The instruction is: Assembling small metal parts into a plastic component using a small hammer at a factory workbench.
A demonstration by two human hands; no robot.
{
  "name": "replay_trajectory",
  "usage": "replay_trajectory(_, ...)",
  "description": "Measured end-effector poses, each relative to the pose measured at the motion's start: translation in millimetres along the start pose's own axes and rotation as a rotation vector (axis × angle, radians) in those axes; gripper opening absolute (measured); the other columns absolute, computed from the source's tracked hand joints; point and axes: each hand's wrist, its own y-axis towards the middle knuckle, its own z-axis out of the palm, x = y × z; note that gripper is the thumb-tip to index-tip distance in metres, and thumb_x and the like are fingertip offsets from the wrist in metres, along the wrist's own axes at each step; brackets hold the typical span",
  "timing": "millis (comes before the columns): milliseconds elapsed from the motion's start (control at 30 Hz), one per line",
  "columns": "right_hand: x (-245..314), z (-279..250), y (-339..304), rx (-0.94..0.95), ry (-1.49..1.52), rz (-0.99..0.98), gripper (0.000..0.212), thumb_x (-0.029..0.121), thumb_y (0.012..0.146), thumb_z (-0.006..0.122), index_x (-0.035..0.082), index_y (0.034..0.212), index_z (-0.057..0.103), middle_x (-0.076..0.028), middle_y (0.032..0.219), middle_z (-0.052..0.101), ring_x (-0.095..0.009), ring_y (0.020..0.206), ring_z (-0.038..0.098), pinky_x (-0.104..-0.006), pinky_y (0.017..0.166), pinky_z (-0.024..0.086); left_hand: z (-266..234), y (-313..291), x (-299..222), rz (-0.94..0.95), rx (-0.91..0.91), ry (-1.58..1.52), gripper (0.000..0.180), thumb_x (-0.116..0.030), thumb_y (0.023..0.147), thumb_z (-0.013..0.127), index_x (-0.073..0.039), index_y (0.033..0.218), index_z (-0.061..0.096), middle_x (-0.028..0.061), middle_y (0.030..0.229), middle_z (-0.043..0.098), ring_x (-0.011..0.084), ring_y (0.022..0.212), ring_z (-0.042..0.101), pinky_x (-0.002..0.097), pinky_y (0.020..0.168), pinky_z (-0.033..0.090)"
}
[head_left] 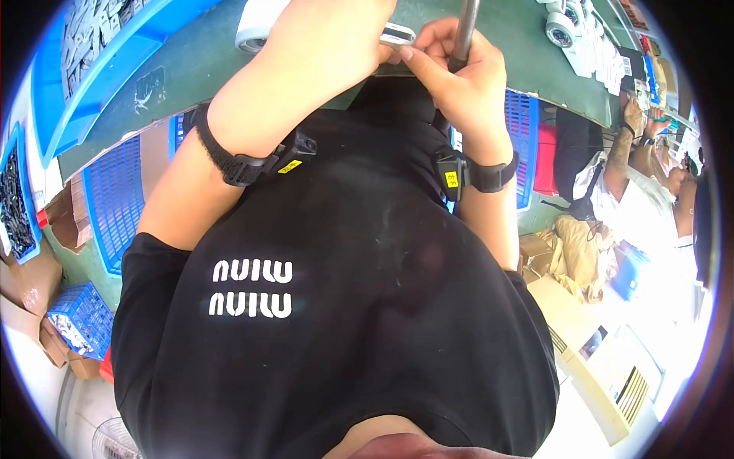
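Note:
At the top of the head view, my left hand (348,34) pinches a small white part with a dark slot (397,34). Much of that hand is cut off by the upper edge. My right hand (466,76) has its thumb tip against the same part, fingers curled in. A grey metal rod (468,30) runs down between the thumb and fingers of my right hand; whether they grip it cannot be told. Beside my left forearm a white rounded housing (252,34) lies on the green table (183,76).
A blue bin (103,84) with many grey parts stands at the left. White dome cameras (566,30) lie on the table's right side. Blue crates (115,199) are below its edge. Co-workers' arms (623,145) show at the right, near brown wrapping (577,249) and boxes.

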Motion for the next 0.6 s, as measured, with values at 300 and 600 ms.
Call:
replay_trajectory(300,39,-3,18,0.216,-0.212,-0.056,0.009,0.004,0.093,0.075,0.0,0.099,0.071,-0.004,0.067,0.058,-0.011,0.061,0.053,-0.0327,0.058,0.043,-14,6,-11,-0.243,0.391,0.229,0.024,-0.01,0.08,0.078,0.001,0.098,0.067,0.0265,0.09,0.072,0.0478,0.089,0.072,0.0544,0.08,0.059)
replay_trajectory(600,47,-7,27,0.326,-0.203,-0.049,0.011,0.003,0.091,0.069,-0.002,0.1,0.069,-0.012,0.076,0.065,-0.019,0.069,0.059,-0.0353,0.068,0.05,-10,11,-17,-0.353,0.409,0.207,0.017,-0.008,0.082,0.077,-0.002,0.096,0.07,0.0225,0.085,0.073,0.0435,0.084,0.074,0.0514,0.076,0.06)
